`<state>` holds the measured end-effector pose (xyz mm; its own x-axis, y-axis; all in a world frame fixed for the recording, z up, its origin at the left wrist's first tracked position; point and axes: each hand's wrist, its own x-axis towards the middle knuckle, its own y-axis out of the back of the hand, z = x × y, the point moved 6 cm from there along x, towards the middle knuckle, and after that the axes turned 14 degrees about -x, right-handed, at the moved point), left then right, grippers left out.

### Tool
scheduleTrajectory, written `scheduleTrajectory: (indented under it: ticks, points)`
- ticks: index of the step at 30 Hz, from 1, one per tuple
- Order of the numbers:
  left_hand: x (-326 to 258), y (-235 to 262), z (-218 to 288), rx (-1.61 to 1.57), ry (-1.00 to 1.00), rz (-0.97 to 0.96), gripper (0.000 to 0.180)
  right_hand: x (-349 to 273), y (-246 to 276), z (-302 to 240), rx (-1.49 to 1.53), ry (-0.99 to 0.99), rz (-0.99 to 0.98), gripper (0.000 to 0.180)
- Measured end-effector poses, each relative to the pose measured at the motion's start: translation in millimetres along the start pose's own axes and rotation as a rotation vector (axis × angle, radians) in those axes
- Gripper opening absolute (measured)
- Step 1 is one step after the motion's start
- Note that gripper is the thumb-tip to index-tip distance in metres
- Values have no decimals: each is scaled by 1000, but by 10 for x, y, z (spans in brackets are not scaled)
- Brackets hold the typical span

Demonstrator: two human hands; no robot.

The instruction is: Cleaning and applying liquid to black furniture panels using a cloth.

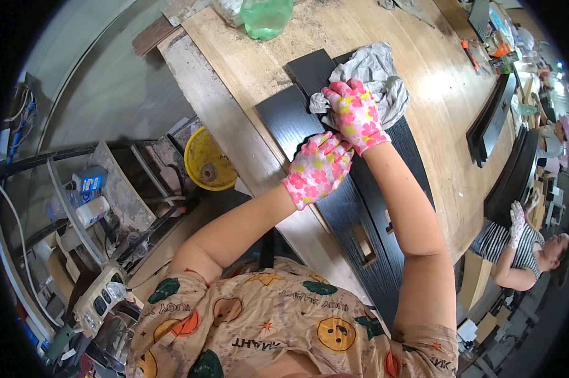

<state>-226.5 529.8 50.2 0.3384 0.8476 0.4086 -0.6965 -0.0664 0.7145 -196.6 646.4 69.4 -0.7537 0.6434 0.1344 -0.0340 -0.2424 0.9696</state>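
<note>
Both my hands wear white gloves with pink and yellow flowers. My right hand (358, 116) is closed on a crumpled grey cloth (380, 75), pressed against the dark boards. Close beside it, my left hand (320, 167) lies over the left black board (289, 113), its fingers mostly stretched out and their tips near my right wrist. What is under that palm is hidden. This board has a wood-grain surface and a rectangular cutout near my body. A second black board (313, 68) lies alongside, partly covered by the cloth and my right arm.
A wooden worktable (432, 104) carries the boards. At its far edge stands a green-tinted plastic container (267, 19). More dark boards (491, 120) lie to the right, near a gloved co-worker in a striped shirt (517, 242). A yellow bucket (199, 151) and a cluttered shelf are left.
</note>
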Motion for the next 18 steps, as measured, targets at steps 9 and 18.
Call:
scheduleTrajectory:
  ticks: [9,18]
  points:
    - [230,-14,30,63,13,-165,12,-141,-34,132,-24,-52,-46,37]
    - [357,435,-475,-355,205,400,16,-1645,650,231,366,-462,122,33]
